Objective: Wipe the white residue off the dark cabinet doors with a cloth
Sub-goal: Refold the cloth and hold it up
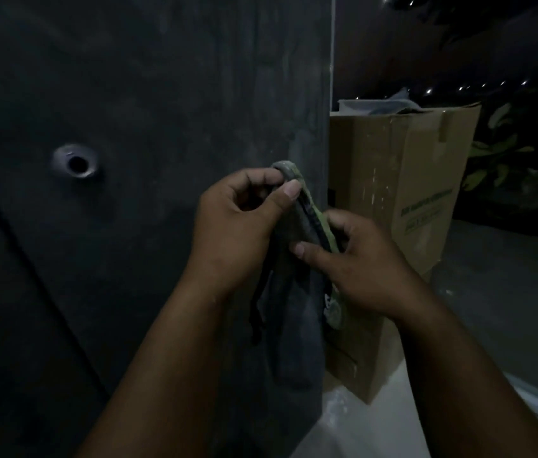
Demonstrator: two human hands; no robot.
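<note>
Head cam, pretty dim shot. Closest in, both forearms reach up from the bottom edge. The left hand pinches the top fold of the cloth between thumb and curled fingers, and the right hand grips it lower down, thumb pressed across the front. The cloth is grey with a greenish edge and hangs limp between the two hands, right in front of the dark cabinet door, near that door's right edge. Faint pale streaks show on the panel above the hands. Further left on it there's a round hole with a lighter ring. Behind, to the right, a cardboard box stands on a pale floor, leaves beyond it.
</note>
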